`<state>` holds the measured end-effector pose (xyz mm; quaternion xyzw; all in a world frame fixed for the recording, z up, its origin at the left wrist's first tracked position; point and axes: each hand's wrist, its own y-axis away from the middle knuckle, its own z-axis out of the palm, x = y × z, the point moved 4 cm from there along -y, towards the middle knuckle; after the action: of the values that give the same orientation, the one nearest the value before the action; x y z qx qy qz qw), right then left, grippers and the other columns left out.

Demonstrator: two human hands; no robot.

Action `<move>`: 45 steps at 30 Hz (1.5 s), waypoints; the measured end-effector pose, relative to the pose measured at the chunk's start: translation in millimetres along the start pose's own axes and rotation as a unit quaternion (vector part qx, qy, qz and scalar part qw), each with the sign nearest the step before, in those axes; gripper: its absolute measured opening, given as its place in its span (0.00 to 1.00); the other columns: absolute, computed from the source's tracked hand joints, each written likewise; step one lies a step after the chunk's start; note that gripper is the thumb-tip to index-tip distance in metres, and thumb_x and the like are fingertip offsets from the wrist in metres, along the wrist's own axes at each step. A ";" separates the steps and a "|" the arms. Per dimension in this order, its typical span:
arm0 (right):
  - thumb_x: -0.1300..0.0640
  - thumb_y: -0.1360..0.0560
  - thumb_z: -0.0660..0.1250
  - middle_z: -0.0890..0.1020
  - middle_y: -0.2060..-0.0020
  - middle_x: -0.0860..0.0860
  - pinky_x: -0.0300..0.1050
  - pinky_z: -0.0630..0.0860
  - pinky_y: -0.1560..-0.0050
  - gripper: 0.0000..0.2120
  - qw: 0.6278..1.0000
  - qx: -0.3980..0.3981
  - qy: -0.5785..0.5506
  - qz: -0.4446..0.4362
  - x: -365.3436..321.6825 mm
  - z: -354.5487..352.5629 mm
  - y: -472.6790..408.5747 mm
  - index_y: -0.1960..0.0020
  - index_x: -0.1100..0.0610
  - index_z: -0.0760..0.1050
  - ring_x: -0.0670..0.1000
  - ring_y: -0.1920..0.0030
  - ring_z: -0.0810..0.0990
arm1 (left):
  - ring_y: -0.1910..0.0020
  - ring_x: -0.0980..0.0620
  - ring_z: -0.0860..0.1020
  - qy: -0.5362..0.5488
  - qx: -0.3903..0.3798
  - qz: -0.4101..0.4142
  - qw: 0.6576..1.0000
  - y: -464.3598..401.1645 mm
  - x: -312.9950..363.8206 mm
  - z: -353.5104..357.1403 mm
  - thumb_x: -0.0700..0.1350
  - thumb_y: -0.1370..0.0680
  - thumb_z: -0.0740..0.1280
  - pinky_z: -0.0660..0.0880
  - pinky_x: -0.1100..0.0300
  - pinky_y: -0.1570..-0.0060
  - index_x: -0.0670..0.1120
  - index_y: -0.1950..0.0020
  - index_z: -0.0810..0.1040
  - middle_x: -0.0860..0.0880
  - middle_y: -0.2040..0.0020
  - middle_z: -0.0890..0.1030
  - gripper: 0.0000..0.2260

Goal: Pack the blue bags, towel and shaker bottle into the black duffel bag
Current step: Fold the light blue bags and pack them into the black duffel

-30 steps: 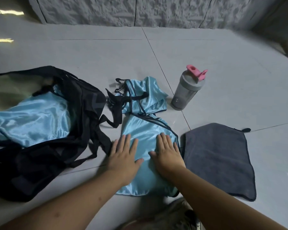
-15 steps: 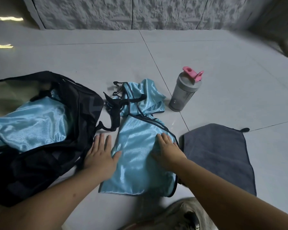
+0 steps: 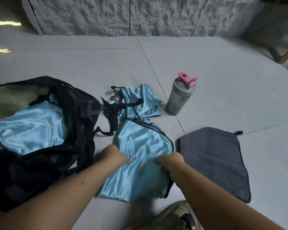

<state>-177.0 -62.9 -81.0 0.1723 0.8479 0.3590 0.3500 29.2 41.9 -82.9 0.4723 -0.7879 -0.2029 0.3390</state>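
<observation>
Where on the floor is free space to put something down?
Bare tiles lie beyond the grey shaker bottle toward the textured wall, and right of the grey towel. It is crowded between the black duffel bag and the towel.

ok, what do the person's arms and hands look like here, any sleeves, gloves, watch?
Both forearms are bare as far as the frame shows: no sleeves, gloves, watch or bands. The left hand and right hand show no rings or markings, though the fingers are mostly hidden.
</observation>
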 end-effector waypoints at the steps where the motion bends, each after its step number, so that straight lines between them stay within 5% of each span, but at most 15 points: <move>1: 0.59 0.34 0.83 0.82 0.55 0.59 0.58 0.83 0.49 0.20 0.999 -0.018 -0.024 0.010 0.6 0.8 0.9 0.51 0.62 0.75 0.62 0.53 0.84 | 0.48 0.44 0.81 0.021 -0.016 -0.008 1.000 -0.9 -1.3 0.4 0.56 0.34 0.82 0.78 0.55 0.50 0.40 0.41 0.76 0.46 0.48 0.81 0.31; 4: 0.59 0.35 0.82 0.86 0.56 0.58 0.56 0.85 0.52 0.18 0.999 -0.041 -0.006 -0.028 -3.1 1.7 -0.2 0.50 0.63 0.81 0.61 0.56 0.86 | 0.43 0.42 0.80 0.126 -0.042 -0.013 0.991 -3.3 -5.7 1.2 0.50 0.34 0.83 0.77 0.53 0.44 0.38 0.37 0.76 0.44 0.40 0.81 0.31; 9: 0.63 0.27 0.75 0.89 0.60 0.56 0.47 0.85 0.61 0.07 0.982 -0.096 -0.117 -0.114 -10.0 -4.8 2.7 0.49 0.63 0.83 0.56 0.61 0.89 | 0.53 0.42 0.86 0.316 -0.067 0.047 0.945 -5.7 -5.7 1.9 0.49 0.46 0.81 0.82 0.41 0.45 0.45 0.46 0.83 0.45 0.52 0.88 0.29; 13: 0.65 0.27 0.76 0.88 0.50 0.57 0.62 0.84 0.47 0.22 0.971 -0.117 -0.150 -0.145 -9.2 -5.6 -3.9 0.34 0.61 0.76 0.61 0.52 0.88 | 0.46 0.45 0.84 0.371 -0.042 0.084 0.924 -7.1 -8.0 0.1 0.50 0.43 0.82 0.80 0.40 0.40 0.52 0.34 0.73 0.48 0.42 0.84 0.38; 15: 0.67 0.28 0.77 0.86 0.44 0.51 0.55 0.85 0.49 0.39 0.961 -0.123 -0.153 -0.194 -12.6 -10.6 0.1 0.25 0.43 0.65 0.55 0.49 0.88 | 0.44 0.54 0.80 0.375 -0.019 0.124 0.918 0.4 -7.1 -4.5 0.44 0.33 0.81 0.77 0.46 0.37 0.64 0.26 0.64 0.57 0.39 0.78 0.42; 17: 0.69 0.25 0.74 0.83 0.38 0.45 0.45 0.84 0.45 0.46 0.954 -0.128 -0.112 -0.247 -18.2 -15.4 7.1 0.23 0.33 0.57 0.47 0.44 0.85 | 0.38 0.61 0.76 0.363 -0.023 0.179 0.914 9.3 -5.5 -8.7 0.38 0.26 0.76 0.73 0.52 0.33 0.72 0.25 0.62 0.63 0.35 0.74 0.42; 20: 0.68 0.22 0.70 0.82 0.34 0.47 0.48 0.77 0.31 0.28 0.952 -0.119 -0.052 -0.277 -29.6 -20.8 11.8 0.26 0.46 0.74 0.48 0.38 0.82 | 0.32 0.56 0.76 0.327 -0.015 0.222 0.919 12.2 -9.9 -12.6 0.38 0.23 0.74 0.71 0.55 0.29 0.63 0.40 0.83 0.55 0.33 0.79 0.21; 23: 0.62 0.21 0.71 0.84 0.39 0.51 0.53 0.77 0.31 0.20 0.951 -0.140 0.032 -0.276 -36.3 -19.4 13.6 0.30 0.54 0.79 0.51 0.39 0.83 | 0.35 0.55 0.78 0.266 -0.013 0.213 0.940 13.4 -13.7 -16.8 0.41 0.24 0.76 0.73 0.62 0.36 0.57 0.46 0.86 0.51 0.35 0.82 0.12; 27: 0.45 0.37 0.83 0.88 0.48 0.49 0.51 0.81 0.39 0.30 0.925 -0.216 0.154 -0.273 -49.1 -19.1 25.8 0.38 0.54 0.84 0.51 0.46 0.87 | 0.39 0.56 0.77 0.162 -0.057 0.213 0.962 16.0 -11.6 -23.4 0.41 0.30 0.81 0.71 0.72 0.52 0.54 0.35 0.82 0.52 0.32 0.78 0.25; 33: 0.52 0.35 0.83 0.83 0.49 0.49 0.41 0.81 0.51 0.29 0.831 -0.126 0.442 -0.314 -46.8 -9.1 36.2 0.36 0.50 0.81 0.51 0.53 0.82 | 0.31 0.49 0.74 0.000 -0.032 0.220 0.975 26.0 -8.6 -27.7 0.40 0.30 0.80 0.72 0.61 0.35 0.48 0.23 0.70 0.47 0.28 0.73 0.37; 36: 0.54 0.31 0.79 0.82 0.56 0.51 0.32 0.72 0.67 0.18 0.832 -0.077 0.436 -0.335 -45.4 -10.2 39.1 0.42 0.53 0.84 0.51 0.62 0.81 | 0.39 0.48 0.79 -0.044 0.008 0.238 0.970 31.6 -10.5 -24.3 0.42 0.27 0.78 0.75 0.59 0.40 0.48 0.35 0.81 0.47 0.38 0.80 0.21; 38: 0.50 0.31 0.78 0.81 0.53 0.53 0.37 0.72 0.60 0.16 0.815 -0.032 0.447 -0.366 -45.8 -14.5 40.7 0.44 0.53 0.84 0.52 0.56 0.78 | 0.49 0.48 0.81 -0.022 0.040 0.244 0.969 37.8 -12.8 -27.7 0.41 0.27 0.76 0.76 0.60 0.53 0.50 0.55 0.84 0.49 0.52 0.82 0.05; 40: 0.47 0.31 0.78 0.77 0.46 0.53 0.41 0.73 0.50 0.16 0.801 -0.003 0.449 -0.397 -47.1 -21.5 42.4 0.46 0.52 0.85 0.52 0.47 0.75 | 0.56 0.49 0.79 0.035 0.056 0.236 0.970 37.9 -18.6 -30.7 0.41 0.28 0.76 0.71 0.62 0.60 0.52 0.68 0.77 0.51 0.58 0.78 0.12; 43: 0.53 0.33 0.80 0.75 0.33 0.49 0.38 0.75 0.41 0.20 0.849 -0.067 0.343 -0.396 -50.3 -41.9 44.6 0.41 0.53 0.83 0.51 0.36 0.77 | 0.44 0.55 0.76 0.101 0.053 0.269 0.956 44.7 -22.4 -41.4 0.40 0.31 0.79 0.69 0.64 0.44 0.45 0.61 0.85 0.55 0.41 0.75 0.05; 45: 0.61 0.34 0.81 0.83 0.38 0.54 0.42 0.80 0.41 0.24 0.914 -0.182 0.164 -0.323 -48.0 -55.3 44.6 0.39 0.59 0.82 0.53 0.42 0.84 | 0.41 0.55 0.80 0.246 0.003 0.251 0.936 50.6 -26.0 -48.7 0.36 0.29 0.78 0.73 0.59 0.42 0.45 0.54 0.86 0.56 0.37 0.79 0.06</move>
<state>-181.4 -85.6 1.6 -0.2389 0.8231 0.3974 0.3278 42.3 88.8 -25.9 0.2959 -0.7736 0.0137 0.5602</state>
